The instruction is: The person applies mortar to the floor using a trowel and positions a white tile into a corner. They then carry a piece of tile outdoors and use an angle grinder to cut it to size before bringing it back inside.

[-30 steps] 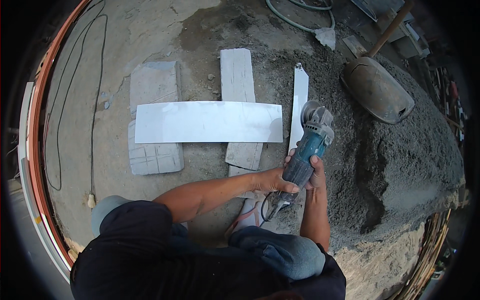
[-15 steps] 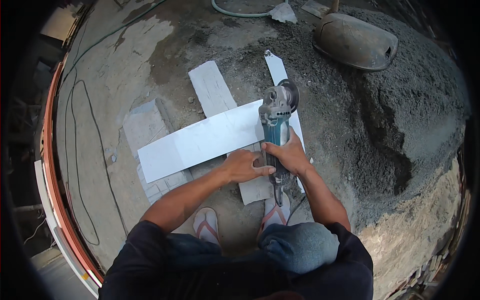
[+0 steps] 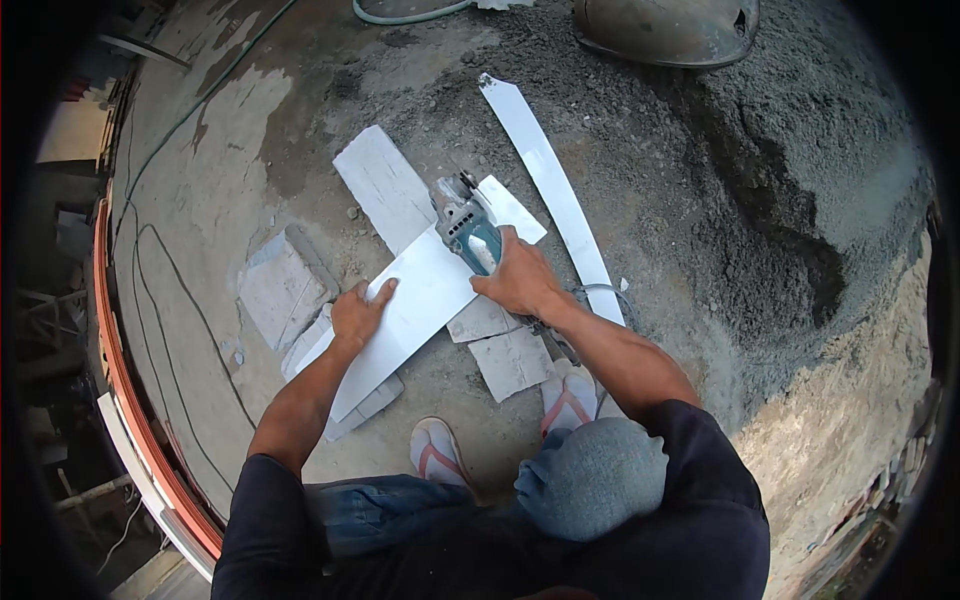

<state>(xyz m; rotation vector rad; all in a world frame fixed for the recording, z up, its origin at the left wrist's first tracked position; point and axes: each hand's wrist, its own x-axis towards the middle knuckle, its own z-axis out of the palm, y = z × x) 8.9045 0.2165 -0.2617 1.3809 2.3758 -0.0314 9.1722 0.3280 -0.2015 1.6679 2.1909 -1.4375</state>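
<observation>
An angle grinder (image 3: 470, 238) with a teal and grey body is gripped by my right hand (image 3: 520, 275). Its disc (image 3: 468, 181), seen nearly edge-on, points away from me near the far right part of a long white panel strip (image 3: 410, 310). The strip slants across the middle, and the grinder covers some of it. My left hand (image 3: 358, 314) holds the strip by its left edge, the thumb on top and some fingertips hidden. Beneath the strip lie a pale slab (image 3: 382, 185) and broken grey blocks (image 3: 510, 362).
A narrow, curved white strip (image 3: 555, 190) lies right of the grinder. Wet grey mortar (image 3: 760, 160) heaps at the right, with an upturned metal wheelbarrow tray (image 3: 665, 30) beyond. Cables (image 3: 185, 290) run along the left floor. A cracked block (image 3: 285, 285) sits left; my sandalled feet are near.
My left hand has left the grinder for the strip's left edge. The grinder, now in my right hand alone, has moved left and over the strip, which lies more steeply slanted.
</observation>
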